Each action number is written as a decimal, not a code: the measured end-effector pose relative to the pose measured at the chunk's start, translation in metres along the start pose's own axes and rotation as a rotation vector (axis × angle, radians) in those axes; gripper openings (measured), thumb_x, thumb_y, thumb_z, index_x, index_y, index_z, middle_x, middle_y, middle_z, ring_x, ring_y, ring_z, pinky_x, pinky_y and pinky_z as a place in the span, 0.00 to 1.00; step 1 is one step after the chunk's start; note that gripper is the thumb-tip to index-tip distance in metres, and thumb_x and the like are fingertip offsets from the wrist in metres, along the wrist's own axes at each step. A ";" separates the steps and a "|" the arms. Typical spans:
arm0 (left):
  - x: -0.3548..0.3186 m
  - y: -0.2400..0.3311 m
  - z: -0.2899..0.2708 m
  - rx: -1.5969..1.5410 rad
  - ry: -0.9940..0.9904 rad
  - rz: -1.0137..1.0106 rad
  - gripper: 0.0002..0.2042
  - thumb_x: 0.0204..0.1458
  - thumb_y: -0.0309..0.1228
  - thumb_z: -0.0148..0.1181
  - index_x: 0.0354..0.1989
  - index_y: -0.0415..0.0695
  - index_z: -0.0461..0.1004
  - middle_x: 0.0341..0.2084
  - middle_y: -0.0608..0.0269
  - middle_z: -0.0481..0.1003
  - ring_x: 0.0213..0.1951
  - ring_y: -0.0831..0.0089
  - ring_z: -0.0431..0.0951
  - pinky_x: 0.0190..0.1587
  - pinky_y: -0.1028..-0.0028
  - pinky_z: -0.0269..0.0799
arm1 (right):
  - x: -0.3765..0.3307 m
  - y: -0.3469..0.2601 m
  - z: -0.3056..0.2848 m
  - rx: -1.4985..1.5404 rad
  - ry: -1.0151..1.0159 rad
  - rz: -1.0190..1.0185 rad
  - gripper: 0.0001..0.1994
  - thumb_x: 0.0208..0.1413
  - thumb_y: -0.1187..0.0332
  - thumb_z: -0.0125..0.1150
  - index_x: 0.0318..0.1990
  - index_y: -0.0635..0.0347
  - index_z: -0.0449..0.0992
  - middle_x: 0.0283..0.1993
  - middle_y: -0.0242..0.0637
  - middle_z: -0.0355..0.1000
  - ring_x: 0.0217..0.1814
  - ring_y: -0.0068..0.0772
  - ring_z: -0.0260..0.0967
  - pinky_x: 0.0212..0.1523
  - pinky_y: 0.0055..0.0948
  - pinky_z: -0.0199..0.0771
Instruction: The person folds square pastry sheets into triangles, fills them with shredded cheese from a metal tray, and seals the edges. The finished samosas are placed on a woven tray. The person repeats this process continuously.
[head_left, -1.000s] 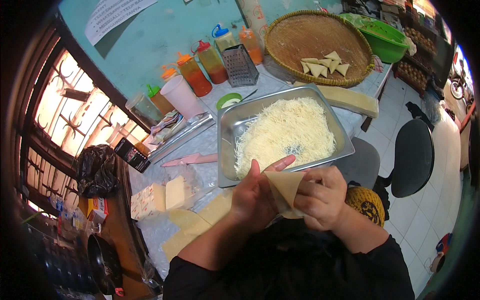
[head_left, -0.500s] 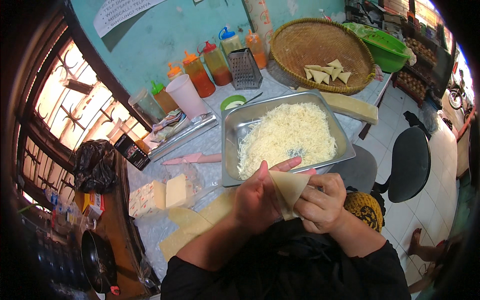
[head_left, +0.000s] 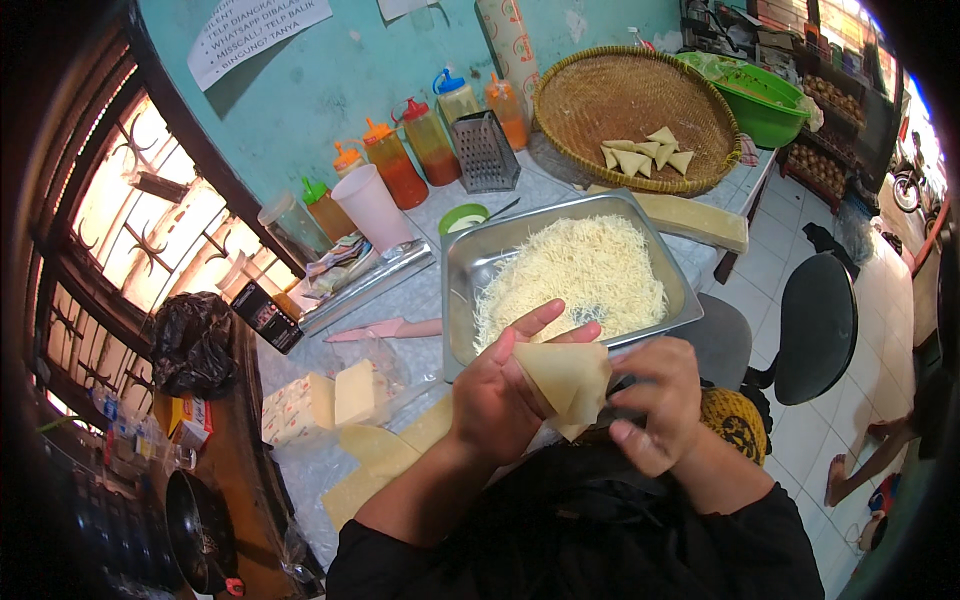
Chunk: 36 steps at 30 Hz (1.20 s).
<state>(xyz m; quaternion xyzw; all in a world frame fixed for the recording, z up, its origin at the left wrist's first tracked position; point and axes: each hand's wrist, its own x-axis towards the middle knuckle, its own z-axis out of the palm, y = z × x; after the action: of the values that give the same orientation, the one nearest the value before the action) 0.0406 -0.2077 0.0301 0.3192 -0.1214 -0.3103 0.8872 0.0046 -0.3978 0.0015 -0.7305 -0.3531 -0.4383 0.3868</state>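
A pale pastry wrapper (head_left: pixel 568 385), folded into a triangular pocket, stands in my left hand (head_left: pixel 492 402). The left thumb and palm hold its left side, while the fingers stretch out behind it. Just off the wrapper's right edge is my right hand (head_left: pixel 655 405), its fingers bent and smeared by motion. Beyond both hands, a steel tray (head_left: pixel 462 270) holds a heap of white shreds (head_left: pixel 570 270) that look like grated cheese. Flat wrapper sheets (head_left: pixel 385 455) lie by my left forearm. Several folded triangles (head_left: pixel 648 152) rest in a round woven basket (head_left: pixel 600 85).
Two pale blocks (head_left: pixel 358 392) in plastic and a pink knife (head_left: pixel 385 329) lie left of the tray. Behind stand sauce bottles (head_left: pixel 395 165), a box grater (head_left: pixel 486 150), a pink cup (head_left: pixel 372 205) and a small green bowl (head_left: pixel 463 216). A black chair (head_left: pixel 818 330) stands at right.
My right hand has drawn back to the right from the wrapper, which it was gripping. The wrapper has shifted slightly left and shows more of its folded face. The view has tilted a little.
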 end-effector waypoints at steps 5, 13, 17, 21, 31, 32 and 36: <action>-0.006 -0.005 0.002 0.098 -0.093 0.117 0.27 0.59 0.46 0.36 0.62 0.43 0.52 0.58 0.38 0.58 0.58 0.48 0.61 0.60 0.52 0.54 | -0.007 -0.003 0.017 0.426 0.064 0.571 0.31 0.42 0.74 0.60 0.58 0.61 0.59 0.34 0.35 0.68 0.36 0.30 0.65 0.41 0.29 0.62; -0.004 -0.001 0.003 0.074 -0.120 -0.139 0.36 0.55 0.50 0.41 0.64 0.34 0.43 0.58 0.35 0.57 0.59 0.54 0.62 0.62 0.61 0.50 | 0.001 0.014 -0.019 0.765 -0.114 0.942 0.30 0.44 0.79 0.53 0.59 0.62 0.59 0.26 0.29 0.63 0.29 0.18 0.61 0.31 0.18 0.59; 0.006 -0.003 -0.012 0.068 -0.208 -0.436 0.37 0.53 0.49 0.44 0.62 0.31 0.46 0.53 0.42 0.64 0.54 0.62 0.67 0.57 0.70 0.58 | 0.002 0.019 -0.031 0.460 -0.295 0.750 0.25 0.38 0.77 0.53 0.51 0.61 0.70 0.25 0.32 0.66 0.27 0.25 0.64 0.31 0.22 0.61; 0.006 -0.020 -0.022 0.270 -0.261 -0.571 0.30 0.49 0.44 0.51 0.55 0.32 0.60 0.44 0.51 0.71 0.45 0.67 0.73 0.49 0.73 0.67 | 0.005 0.017 -0.030 0.180 -0.425 0.308 0.22 0.35 0.73 0.54 0.45 0.58 0.75 0.31 0.37 0.72 0.31 0.38 0.67 0.35 0.32 0.62; 0.004 -0.039 -0.021 0.354 -0.372 -0.571 0.29 0.46 0.28 0.59 0.57 0.37 0.55 0.45 0.49 0.70 0.40 0.66 0.76 0.42 0.67 0.74 | 0.008 0.013 -0.023 0.172 -0.439 0.331 0.15 0.41 0.71 0.53 0.40 0.60 0.76 0.32 0.38 0.72 0.35 0.38 0.68 0.40 0.33 0.64; 0.003 -0.037 -0.018 0.338 -0.383 -0.549 0.29 0.46 0.28 0.59 0.57 0.37 0.55 0.45 0.49 0.70 0.39 0.66 0.76 0.41 0.68 0.74 | 0.011 0.014 -0.023 0.214 -0.379 0.389 0.15 0.42 0.70 0.53 0.40 0.62 0.76 0.33 0.38 0.71 0.36 0.36 0.67 0.41 0.32 0.63; -0.005 -0.013 0.000 0.227 -0.340 -0.371 0.25 0.47 0.25 0.58 0.54 0.38 0.58 0.43 0.57 0.70 0.39 0.71 0.74 0.39 0.72 0.72 | 0.030 0.029 -0.027 0.294 -0.227 0.718 0.13 0.48 0.68 0.52 0.39 0.66 0.75 0.37 0.37 0.70 0.42 0.31 0.66 0.43 0.28 0.63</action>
<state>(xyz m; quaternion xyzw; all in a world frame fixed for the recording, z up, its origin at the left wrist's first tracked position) 0.0308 -0.2119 0.0216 0.3767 -0.2419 -0.5010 0.7407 0.0302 -0.4291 0.0303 -0.7880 -0.1750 -0.1369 0.5741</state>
